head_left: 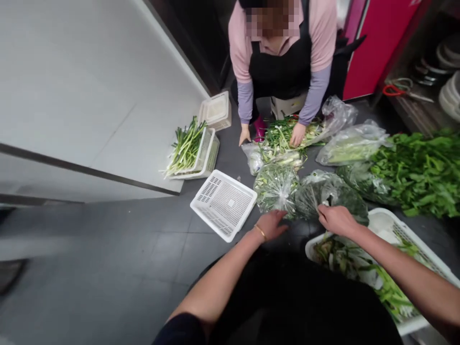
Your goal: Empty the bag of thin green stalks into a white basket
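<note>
My right hand [337,219] is closed, pinching the gathered top of a clear plastic bag [347,199] with dark green contents. My left hand [272,225], a gold bangle at its wrist, has its fingers apart and stretched toward the right. It is beside the lower edge of another clear bag [276,189], packed with chopped-looking greens; whether it touches that bag I cannot tell. Right of my lap, a white basket [445,269] contains leafy trimmings and stalks, partly covered by my right forearm.
An upturned-rim white perforated basket [230,202] sits on the grey floor. Spring onions [187,146] lie in stacked baskets by the wall. Opposite me a crouching co-worker [283,72] handles loose greens [280,139]. Leafy bunches [424,167] are at right; red-handled scissors [395,90] rest on a shelf.
</note>
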A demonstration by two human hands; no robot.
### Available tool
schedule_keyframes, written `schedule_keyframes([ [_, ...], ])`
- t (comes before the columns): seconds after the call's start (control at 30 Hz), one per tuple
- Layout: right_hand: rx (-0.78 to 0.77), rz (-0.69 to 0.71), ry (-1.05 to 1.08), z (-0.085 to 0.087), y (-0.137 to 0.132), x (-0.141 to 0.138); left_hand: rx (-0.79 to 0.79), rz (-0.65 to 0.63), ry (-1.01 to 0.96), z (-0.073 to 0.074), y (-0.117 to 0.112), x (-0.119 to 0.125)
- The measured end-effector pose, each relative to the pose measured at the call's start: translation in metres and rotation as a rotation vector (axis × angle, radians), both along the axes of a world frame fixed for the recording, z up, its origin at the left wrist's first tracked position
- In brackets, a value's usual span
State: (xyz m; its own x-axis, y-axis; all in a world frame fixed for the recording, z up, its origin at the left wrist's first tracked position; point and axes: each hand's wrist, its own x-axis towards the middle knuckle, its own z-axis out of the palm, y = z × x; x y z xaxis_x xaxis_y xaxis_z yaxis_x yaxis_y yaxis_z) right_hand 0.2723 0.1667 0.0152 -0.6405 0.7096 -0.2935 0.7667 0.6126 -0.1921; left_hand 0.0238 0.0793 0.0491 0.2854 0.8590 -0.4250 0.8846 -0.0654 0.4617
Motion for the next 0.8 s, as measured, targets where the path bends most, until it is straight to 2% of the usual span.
schedule_keyframes([
  [0.1,0.025,0.118,0.193,0.012,-0.032,0.004,0.239,-0.205,-0.182,-0.014,0.015,0.027],
  [0.17,0.004,0.275,0.332,0.012,-0.055,0.0,0.3,-0.274,-0.252,-0.03,0.013,0.035],
  [0.23,-0.044,0.391,0.381,0.002,-0.076,-0.013,0.188,-0.346,-0.268,-0.052,0.002,0.036],
  [0.3,-0.11,0.435,0.336,-0.02,-0.093,-0.029,-0.048,-0.381,-0.192,-0.078,-0.012,0.031],
  [0.37,-0.189,0.475,0.271,-0.045,-0.108,-0.045,-0.262,-0.362,-0.069,-0.102,-0.024,0.024],
  [0.43,-0.235,0.501,0.254,-0.062,-0.117,-0.055,-0.333,-0.334,-0.031,-0.114,-0.029,0.016],
  [0.47,-0.231,0.484,0.269,-0.063,-0.119,-0.058,-0.308,-0.307,-0.064,-0.114,-0.029,0.012],
  [0.53,-0.164,0.396,0.338,-0.048,-0.117,-0.059,-0.194,-0.203,-0.221,-0.098,-0.026,0.004],
  [0.63,-0.018,0.265,0.512,0.004,-0.112,-0.052,-0.078,-0.013,-0.643,-0.053,-0.029,-0.003],
  [0.7,0.006,0.276,0.636,0.039,-0.111,-0.046,-0.116,0.036,-0.901,-0.028,-0.038,-0.003],
  [0.77,-0.027,0.317,0.711,0.055,-0.11,-0.044,-0.223,0.042,-1.039,-0.022,-0.051,-0.002],
  [0.8,-0.065,0.337,0.717,0.054,-0.11,-0.045,-0.277,0.057,-1.06,-0.027,-0.057,-0.002],
])
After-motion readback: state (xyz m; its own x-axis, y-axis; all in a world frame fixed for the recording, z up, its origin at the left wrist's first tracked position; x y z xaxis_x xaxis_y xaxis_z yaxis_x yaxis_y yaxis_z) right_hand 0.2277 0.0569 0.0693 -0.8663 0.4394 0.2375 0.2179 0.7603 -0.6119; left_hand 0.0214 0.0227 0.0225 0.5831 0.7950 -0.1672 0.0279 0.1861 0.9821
